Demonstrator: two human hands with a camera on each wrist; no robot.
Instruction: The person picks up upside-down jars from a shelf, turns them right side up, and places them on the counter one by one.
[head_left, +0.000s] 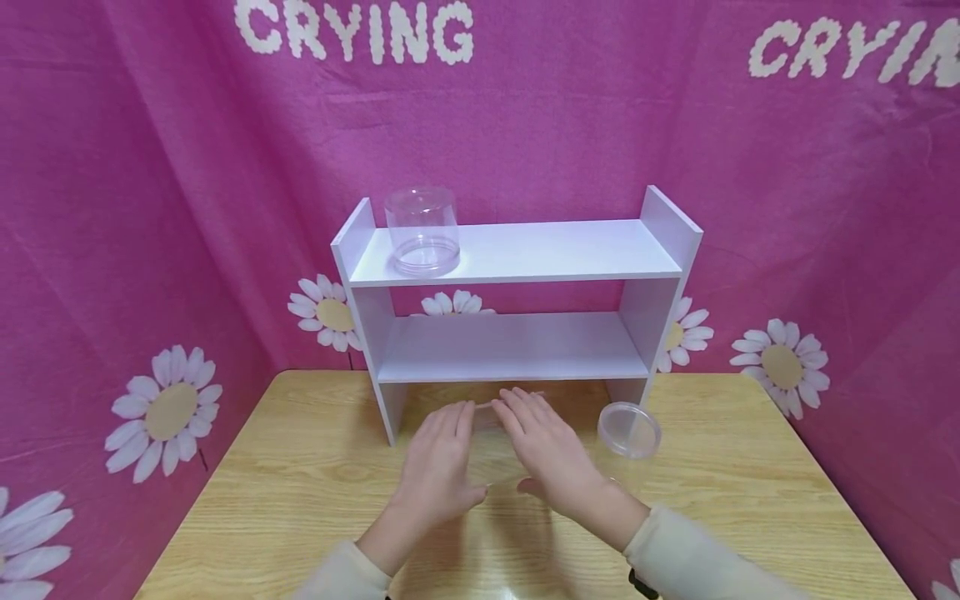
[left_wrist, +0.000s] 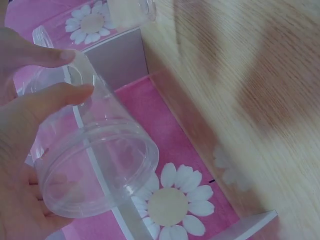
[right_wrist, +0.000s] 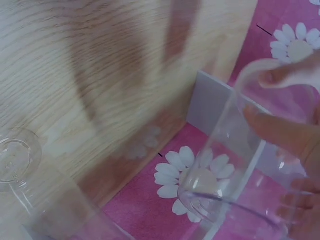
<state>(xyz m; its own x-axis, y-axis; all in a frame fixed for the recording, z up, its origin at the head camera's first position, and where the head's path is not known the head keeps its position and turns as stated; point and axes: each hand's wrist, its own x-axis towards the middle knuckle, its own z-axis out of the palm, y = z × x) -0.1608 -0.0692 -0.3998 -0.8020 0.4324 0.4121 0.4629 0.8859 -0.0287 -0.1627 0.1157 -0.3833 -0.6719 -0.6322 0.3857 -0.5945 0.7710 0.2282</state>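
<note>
A see-through plastic jar (left_wrist: 107, 130) is held between both hands, its clear wall and rounded rim best seen in the wrist views. My left hand (head_left: 437, 467) grips one side, with the thumb across the near wall and the fingers behind it. From the opposite side my right hand (head_left: 551, 454) holds the same jar (right_wrist: 227, 150), thumb in front and fingertips showing through the plastic. In the head view the hands mostly hide it, just before the shelf's lower opening. A second clear jar (head_left: 423, 233) stands on the upper shelf at left.
A white two-tier shelf (head_left: 513, 346) stands at the back of the wooden table (head_left: 300, 492). Right of the hands, another clear jar (head_left: 630, 431) is on the table, near the shelf's right leg. A pink cloth (head_left: 562, 108) with daisies hangs behind and at the sides.
</note>
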